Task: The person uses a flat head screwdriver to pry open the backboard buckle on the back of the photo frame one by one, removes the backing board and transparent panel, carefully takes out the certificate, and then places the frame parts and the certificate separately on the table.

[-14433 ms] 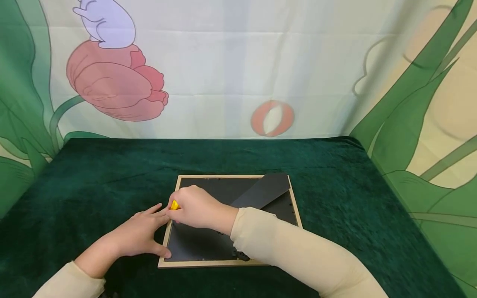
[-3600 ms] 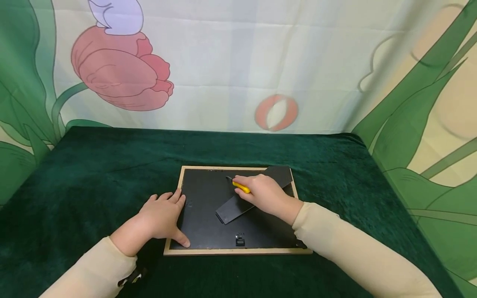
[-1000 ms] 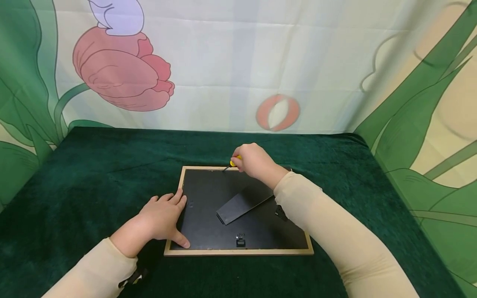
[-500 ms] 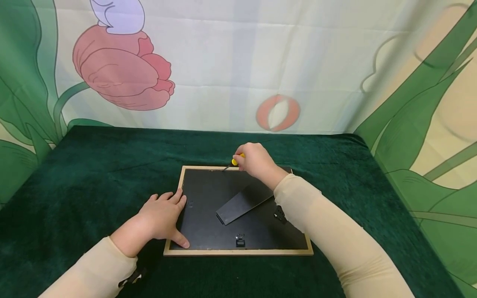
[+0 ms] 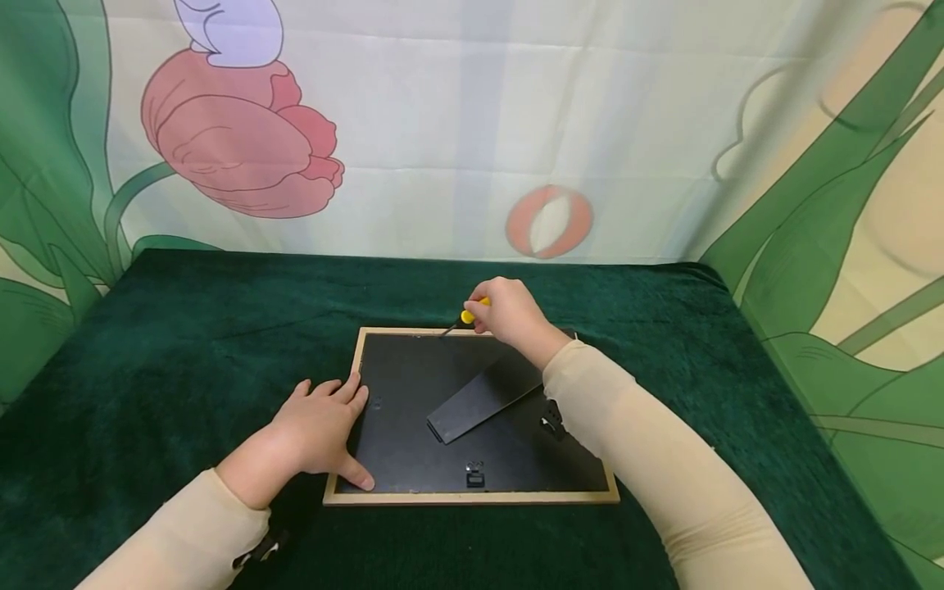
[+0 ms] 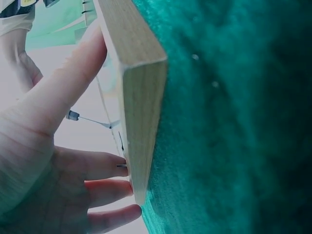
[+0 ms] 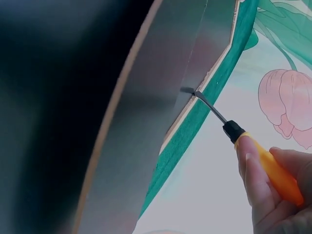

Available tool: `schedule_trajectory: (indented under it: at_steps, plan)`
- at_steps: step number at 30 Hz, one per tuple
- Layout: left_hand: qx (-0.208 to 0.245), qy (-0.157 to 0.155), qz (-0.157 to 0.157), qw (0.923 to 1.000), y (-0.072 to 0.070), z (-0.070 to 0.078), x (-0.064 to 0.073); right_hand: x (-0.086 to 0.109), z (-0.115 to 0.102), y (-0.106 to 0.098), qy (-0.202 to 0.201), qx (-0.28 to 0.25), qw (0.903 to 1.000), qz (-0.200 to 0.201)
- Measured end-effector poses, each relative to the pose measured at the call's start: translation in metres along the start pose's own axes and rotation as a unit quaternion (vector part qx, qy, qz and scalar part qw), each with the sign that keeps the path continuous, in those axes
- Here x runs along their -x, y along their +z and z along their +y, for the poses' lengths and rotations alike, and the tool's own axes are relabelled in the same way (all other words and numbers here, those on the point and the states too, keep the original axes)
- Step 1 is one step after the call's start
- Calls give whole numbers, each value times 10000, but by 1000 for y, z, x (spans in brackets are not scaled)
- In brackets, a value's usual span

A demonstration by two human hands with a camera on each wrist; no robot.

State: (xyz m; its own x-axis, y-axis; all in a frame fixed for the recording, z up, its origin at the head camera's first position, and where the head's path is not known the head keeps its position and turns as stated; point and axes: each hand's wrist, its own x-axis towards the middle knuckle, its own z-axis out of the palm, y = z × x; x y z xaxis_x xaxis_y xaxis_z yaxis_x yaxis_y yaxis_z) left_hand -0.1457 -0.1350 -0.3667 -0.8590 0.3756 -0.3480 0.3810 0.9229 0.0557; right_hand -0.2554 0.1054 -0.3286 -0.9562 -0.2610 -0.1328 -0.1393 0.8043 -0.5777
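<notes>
A picture frame (image 5: pixel 472 497) with a light wooden border lies face down, its black backing board (image 5: pixel 413 369) upward. My left hand (image 5: pixel 317 428) rests spread over its left edge, thumb at the near corner and fingertips along the side; the left wrist view shows the wooden corner (image 6: pixel 141 92) beside the thumb. My right hand (image 5: pixel 512 315) grips the yellow handle of a small pry tool (image 5: pixel 466 316). In the right wrist view the thin metal shaft (image 7: pixel 213 108) bends near its tip, which meets the inner edge of the far border.
A black stand leg (image 5: pixel 472 410) lies diagonally across the backing, partly under the right forearm. A small metal hanger (image 5: pixel 475 475) sits near the near border. Dark green cloth (image 5: pixel 221 328) covers the table, and a printed curtain (image 5: pixel 413 123) hangs behind it.
Earlier the right hand worked at the left border, then hovered over the board; now the tool is at the far border. Over the last second, its handle has tipped slightly up and right. Left hand stays.
</notes>
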Motion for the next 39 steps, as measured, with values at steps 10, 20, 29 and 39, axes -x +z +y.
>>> schedule_trajectory:
  at_steps: [10,20,29,39]
  plan:
    - [-27,-21,-47,10000,-1,-1,-1,-2,-1,2,154,-60,9997,170]
    - [86,34,55,9999,2,0,-1,6,13,-8,-249,55,9993,261]
    - [146,-57,79,9998,1,-1,-1,33,14,5,-1548,1760,9721,66]
    - [269,50,111,9996,1,-1,-1,46,12,34,-2195,3837,8918,968]
